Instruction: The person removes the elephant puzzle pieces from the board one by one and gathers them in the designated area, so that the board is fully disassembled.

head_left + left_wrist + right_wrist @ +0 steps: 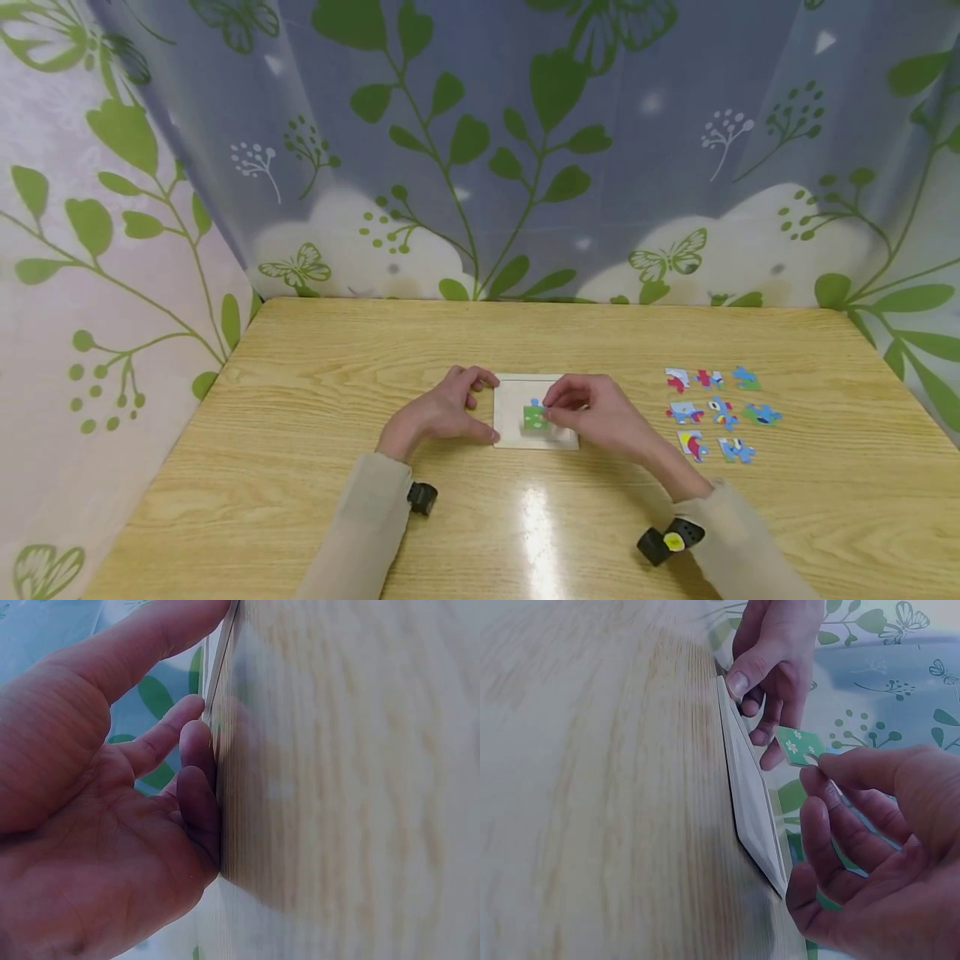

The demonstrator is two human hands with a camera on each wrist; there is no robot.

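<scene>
A flat white puzzle tray (510, 400) with a thin raised rim lies on the table. My left hand (442, 408) rests against its left end, thumb at the near corner and index finger at the far corner. In the left wrist view the thumb (142, 645) is stretched out to the tray's edge. Between thumb and index finger my right hand (596, 412) pinches a green jigsaw piece (534, 418) with white flowers and a blue knob, above the tray. The right wrist view shows that piece (796, 744) tilted and apart from the tray (742, 772).
To the right on the wooden table (337, 350), several colourful jigsaw pieces (723, 412) lie spread out in rows. A curtain (480, 167) with leaves and butterflies hangs behind the table's back edge. Each wrist carries a black camera (656, 546).
</scene>
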